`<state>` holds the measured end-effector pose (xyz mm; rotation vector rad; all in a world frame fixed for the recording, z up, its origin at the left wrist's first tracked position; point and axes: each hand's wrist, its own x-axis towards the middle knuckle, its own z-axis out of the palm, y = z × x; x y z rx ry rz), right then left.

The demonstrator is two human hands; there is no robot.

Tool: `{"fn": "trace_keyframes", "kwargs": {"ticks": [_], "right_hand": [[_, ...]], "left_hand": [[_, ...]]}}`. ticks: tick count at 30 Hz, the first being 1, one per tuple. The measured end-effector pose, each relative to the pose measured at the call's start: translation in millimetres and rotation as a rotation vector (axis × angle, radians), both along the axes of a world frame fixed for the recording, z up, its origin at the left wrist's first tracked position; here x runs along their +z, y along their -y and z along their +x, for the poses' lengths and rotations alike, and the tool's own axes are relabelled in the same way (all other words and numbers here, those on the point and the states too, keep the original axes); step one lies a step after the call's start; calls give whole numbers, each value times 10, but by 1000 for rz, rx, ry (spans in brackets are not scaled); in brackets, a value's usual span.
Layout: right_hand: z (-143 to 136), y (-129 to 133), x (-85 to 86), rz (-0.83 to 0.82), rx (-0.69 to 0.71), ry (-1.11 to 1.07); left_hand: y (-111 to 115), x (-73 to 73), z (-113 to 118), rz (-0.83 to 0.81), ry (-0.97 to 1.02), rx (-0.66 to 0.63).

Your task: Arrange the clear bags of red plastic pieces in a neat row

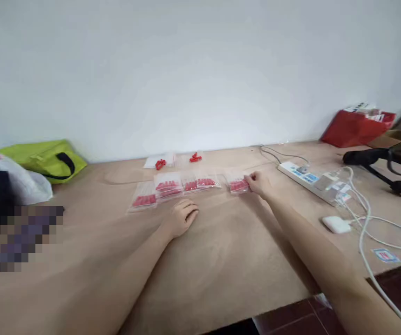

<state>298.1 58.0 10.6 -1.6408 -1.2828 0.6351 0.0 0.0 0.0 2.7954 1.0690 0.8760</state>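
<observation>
My right hand (260, 184) pinches the right edge of a clear zip bag (238, 183) with red pieces inside, which lies on the wooden table. My left hand (182, 217) rests on the tabletop with its fingers loosely curled together and nothing visible in them. Just beyond it is a row of similar bags: one at the left (144, 197), an overlapping pair (168, 185), and more bags (200, 181) to the right. Farther back, loose red pieces (160, 164) and another small red cluster (195, 157) sit on clear bags near the wall.
A white power strip (308, 181) with cables and a white adapter (336, 224) lie at the right. Behind them are a black strap (371, 158) and a red bag (356, 128). On the left stand a yellow-green bag (46, 158) and a white plastic bag (29, 184).
</observation>
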Motion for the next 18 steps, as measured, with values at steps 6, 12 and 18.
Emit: {"fn": "trace_keyframes", "kwargs": {"ticks": [6, 12, 18], "right_hand": [[-422, 347, -182, 6, 148, -214], [-815, 551, -293, 91, 342, -252], [-666, 527, -342, 77, 279, -117]], "left_hand": [[46, 44, 6, 151, 57, 15], [137, 29, 124, 315, -19, -95], [77, -32, 180, 292, 7, -109]]}}
